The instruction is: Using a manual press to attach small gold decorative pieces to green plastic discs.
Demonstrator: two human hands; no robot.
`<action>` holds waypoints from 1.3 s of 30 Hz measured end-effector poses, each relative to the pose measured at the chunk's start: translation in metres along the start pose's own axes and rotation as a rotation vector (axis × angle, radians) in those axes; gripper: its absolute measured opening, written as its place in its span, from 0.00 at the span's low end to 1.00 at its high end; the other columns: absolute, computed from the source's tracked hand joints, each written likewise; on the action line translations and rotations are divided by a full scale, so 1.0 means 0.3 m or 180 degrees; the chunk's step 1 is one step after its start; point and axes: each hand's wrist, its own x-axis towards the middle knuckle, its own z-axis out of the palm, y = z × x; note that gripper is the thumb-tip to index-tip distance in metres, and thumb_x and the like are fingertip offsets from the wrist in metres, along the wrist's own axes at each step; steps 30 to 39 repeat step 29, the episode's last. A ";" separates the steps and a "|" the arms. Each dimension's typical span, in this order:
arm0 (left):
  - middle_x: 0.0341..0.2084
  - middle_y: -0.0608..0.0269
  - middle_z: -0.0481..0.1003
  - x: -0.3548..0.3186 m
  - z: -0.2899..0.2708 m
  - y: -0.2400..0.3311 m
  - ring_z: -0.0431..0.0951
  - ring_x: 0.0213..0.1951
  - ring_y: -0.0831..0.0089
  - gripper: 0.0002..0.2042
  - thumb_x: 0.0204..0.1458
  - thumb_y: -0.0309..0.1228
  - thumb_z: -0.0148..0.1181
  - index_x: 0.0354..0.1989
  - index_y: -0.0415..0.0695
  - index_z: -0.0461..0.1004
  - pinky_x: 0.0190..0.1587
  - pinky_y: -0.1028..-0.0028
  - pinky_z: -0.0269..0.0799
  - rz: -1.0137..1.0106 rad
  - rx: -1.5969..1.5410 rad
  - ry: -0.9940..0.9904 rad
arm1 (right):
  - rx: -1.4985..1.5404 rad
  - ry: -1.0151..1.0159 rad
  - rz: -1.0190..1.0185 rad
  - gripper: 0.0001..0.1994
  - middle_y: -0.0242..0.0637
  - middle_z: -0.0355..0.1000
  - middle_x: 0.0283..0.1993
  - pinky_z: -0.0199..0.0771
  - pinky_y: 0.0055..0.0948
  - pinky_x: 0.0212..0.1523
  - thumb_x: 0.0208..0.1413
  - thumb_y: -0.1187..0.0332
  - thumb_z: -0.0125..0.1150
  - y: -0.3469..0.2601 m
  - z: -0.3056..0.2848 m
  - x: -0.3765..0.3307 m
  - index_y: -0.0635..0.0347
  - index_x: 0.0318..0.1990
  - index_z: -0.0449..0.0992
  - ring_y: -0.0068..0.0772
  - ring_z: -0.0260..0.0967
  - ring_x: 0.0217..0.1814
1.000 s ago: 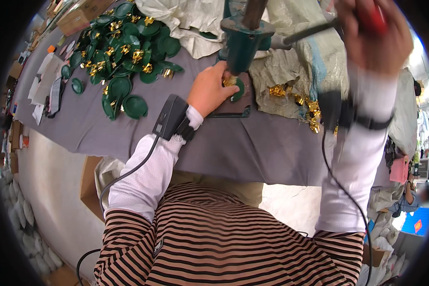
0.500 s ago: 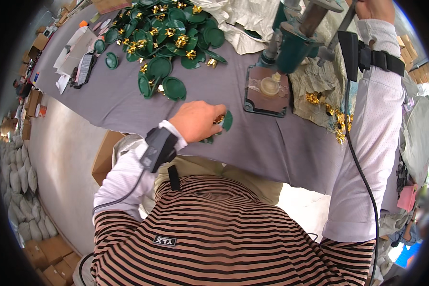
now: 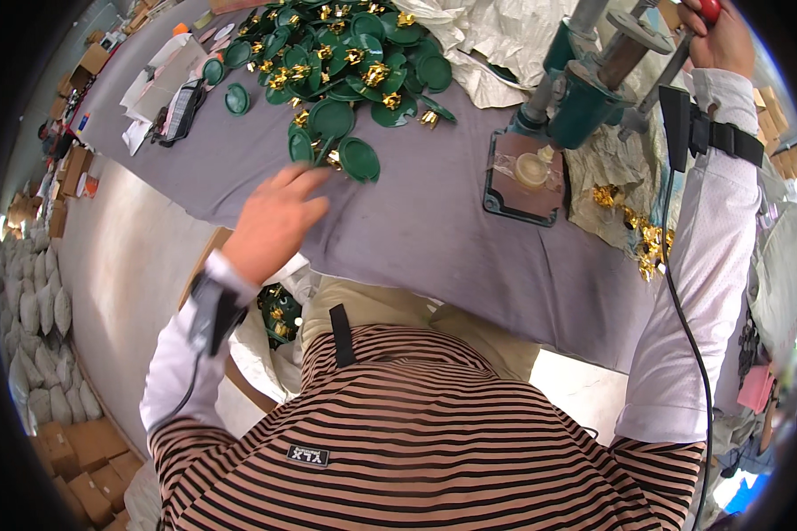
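My left hand point(image 3: 279, 221), slightly blurred, reaches over the table's near left part, its thumb apart from the fingers. Its fingertips are at the near edge of a pile of round green plastic lids point(image 3: 360, 159), many with gold foil pieces point(image 3: 375, 73). A thin green edge shows right at the fingertips; whether they touch it I cannot tell. At the upper right my right hand point(image 3: 724, 40) is closed round the red-knobbed lever point(image 3: 673, 75) of a green hand press point(image 3: 584, 102). Under the press lies a base plate point(image 3: 502, 196) with a round, pale, translucent seat point(image 3: 532, 170).
A grey cloth covers the table point(image 3: 416, 239). Loose gold foil pieces point(image 3: 651, 239) lie on crumpled sacking right of the press. Below the table's near edge, an open sack point(image 3: 279, 354) holds more green and gold pieces. A phone-like black object point(image 3: 181, 111) lies at the far left.
My left hand has moved left from the table's near middle, where it held a green and gold piece, to the pile. That piece is gone from the hand. My right hand stays on the lever.
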 end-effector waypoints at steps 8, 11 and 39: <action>0.45 0.57 0.72 0.329 0.205 -0.123 0.71 0.52 0.57 0.14 0.46 0.24 0.55 0.43 0.44 0.75 0.59 0.63 0.63 0.1224 0.0153 0.0200 | 0.0292 -0.0096 -0.0291 0.13 0.34 0.68 0.28 0.54 0.15 0.11 0.64 0.66 0.49 0.056 -0.038 0.036 0.62 0.51 0.69 0.19 0.63 0.19; 0.49 0.55 0.70 0.424 0.203 0.004 0.71 0.52 0.55 0.23 0.43 0.19 0.60 0.52 0.43 0.72 0.57 0.62 0.66 0.0743 -0.1061 0.0887 | 0.0226 -0.0115 -0.0338 0.14 0.34 0.68 0.28 0.55 0.15 0.11 0.64 0.66 0.49 0.055 -0.054 0.028 0.63 0.52 0.68 0.19 0.62 0.19; 0.52 0.56 0.73 0.707 0.341 0.528 0.68 0.56 0.59 0.18 0.38 0.36 0.75 0.37 0.40 0.79 0.58 0.63 0.63 -0.0755 -0.2843 0.1590 | 0.0167 -0.0164 -0.0124 0.11 0.33 0.66 0.25 0.52 0.16 0.12 0.64 0.68 0.44 0.073 -0.055 0.084 0.65 0.48 0.68 0.19 0.60 0.19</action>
